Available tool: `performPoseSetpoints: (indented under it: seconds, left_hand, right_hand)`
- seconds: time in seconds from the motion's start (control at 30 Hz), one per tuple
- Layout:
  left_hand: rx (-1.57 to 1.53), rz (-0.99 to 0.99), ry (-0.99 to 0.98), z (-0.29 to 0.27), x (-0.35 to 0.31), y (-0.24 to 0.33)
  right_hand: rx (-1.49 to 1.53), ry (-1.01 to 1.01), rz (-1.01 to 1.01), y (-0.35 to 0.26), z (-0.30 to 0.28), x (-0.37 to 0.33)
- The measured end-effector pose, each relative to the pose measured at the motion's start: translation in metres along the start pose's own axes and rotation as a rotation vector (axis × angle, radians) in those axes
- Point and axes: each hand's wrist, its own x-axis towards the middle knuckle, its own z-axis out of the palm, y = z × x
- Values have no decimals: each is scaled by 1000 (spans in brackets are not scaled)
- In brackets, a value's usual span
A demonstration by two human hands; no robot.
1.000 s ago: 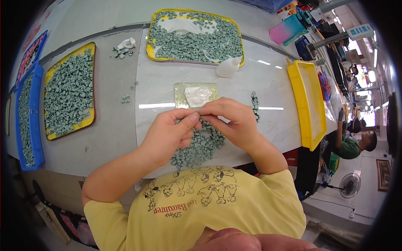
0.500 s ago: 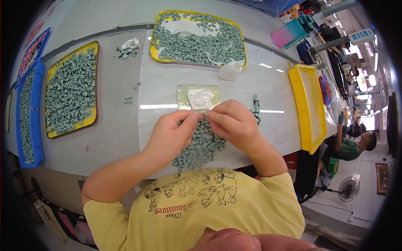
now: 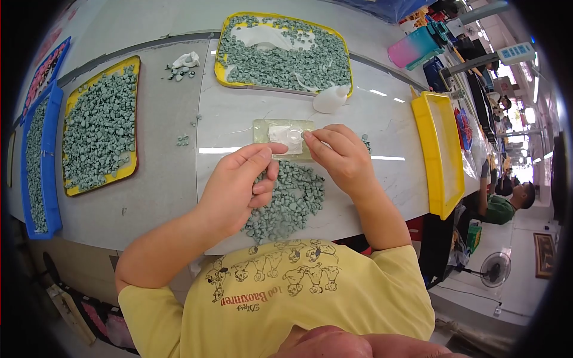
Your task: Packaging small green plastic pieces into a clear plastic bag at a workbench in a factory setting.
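My right hand pinches a small grey-green piece at the rim of a clear round dish. The dish sits beside a folded white tissue on a pale greenish flat pad. To the left, my left hand is closed with thumb against forefinger; whatever lies between them is too small to make out. Below and between both hands, a loose heap of grey-green pieces spreads on the white table. A white squeeze bottle lies tilted beyond the pad, against a yellow tray's edge.
A yellow tray of similar pieces and white sheets lies at the back. Further left are another full yellow tray and a blue bin. On the right stand a yellow tray and a pink-turquoise bottle. Another person works beyond.
My hands, together over the heap before, have moved apart. The right one has gone up and right to the dish with the small piece; the left has shifted slightly left.
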Motion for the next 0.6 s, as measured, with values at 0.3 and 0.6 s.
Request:
performPoseSetpoints:
  seconds: [0.3,0.6]
  left_hand:
    - [8,69,6,-3,-1,-3]
    - [53,77,70,2,2,-4]
  right_hand:
    - [22,42,-13,-3,0,3]
    - [1032,85,991,-19,-9,5]
